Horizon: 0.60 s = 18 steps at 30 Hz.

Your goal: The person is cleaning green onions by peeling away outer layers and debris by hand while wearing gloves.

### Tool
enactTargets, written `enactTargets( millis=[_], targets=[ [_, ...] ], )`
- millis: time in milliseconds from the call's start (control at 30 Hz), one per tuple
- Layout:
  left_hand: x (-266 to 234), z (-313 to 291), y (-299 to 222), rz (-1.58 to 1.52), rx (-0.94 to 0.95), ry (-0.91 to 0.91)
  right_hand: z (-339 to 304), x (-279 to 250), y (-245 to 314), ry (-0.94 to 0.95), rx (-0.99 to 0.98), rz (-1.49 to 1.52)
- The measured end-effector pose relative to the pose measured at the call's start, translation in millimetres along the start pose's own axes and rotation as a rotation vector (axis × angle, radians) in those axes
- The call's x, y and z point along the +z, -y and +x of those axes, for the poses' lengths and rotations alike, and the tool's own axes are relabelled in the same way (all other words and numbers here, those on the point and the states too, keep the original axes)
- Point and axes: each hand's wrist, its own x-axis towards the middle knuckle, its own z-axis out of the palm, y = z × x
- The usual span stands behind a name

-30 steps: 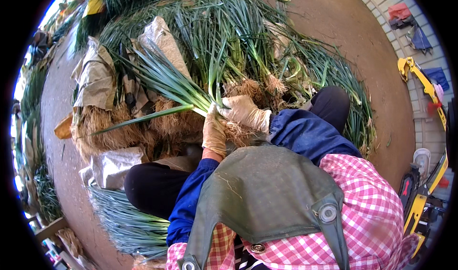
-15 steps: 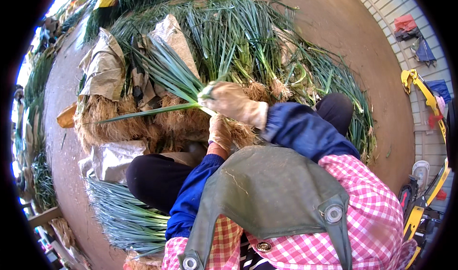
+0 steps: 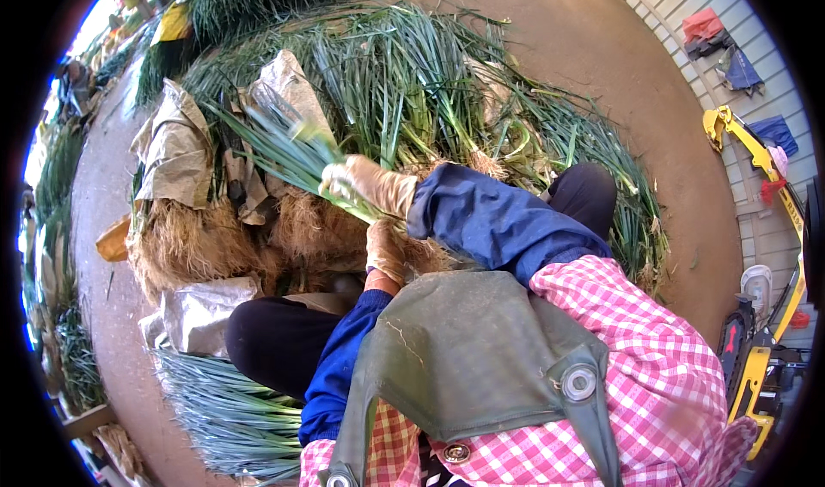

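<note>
Here, left hand (image 3: 386,251) had fingers wrapped round stalk bunch (image 3: 288,162) | right hand (image 3: 369,186) curled over it, closure too blurred to tell | bunch stretched toward 10 o'clock, root clumps (image 3: 196,239) at 9, leafy heap (image 3: 412,74) at 12

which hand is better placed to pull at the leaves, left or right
Probably the right hand: it is up by the leaves, while the left hand holds the bunch lower, near the roots.

Head fisheye looks down at both hands (image 3: 386,252) (image 3: 371,183)
</note>
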Motion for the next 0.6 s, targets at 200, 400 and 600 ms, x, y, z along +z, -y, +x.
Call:
enactTargets(
  millis=[200, 400, 600],
  targets=[
    [13, -75, -148, -0.949, -0.219, 0.195, -61, -58, 90, -0.329, -0.286, 0.025],
    [-19, -95, -213, -1.164, 0.113, 0.325, -220, -262, 158, -0.988, -0.742, 0.050],
    [-23, -109, -235, -1.265, 0.188, 0.440, -332, -354, 99, -1.165, -0.776, 0.886]
  ],
)
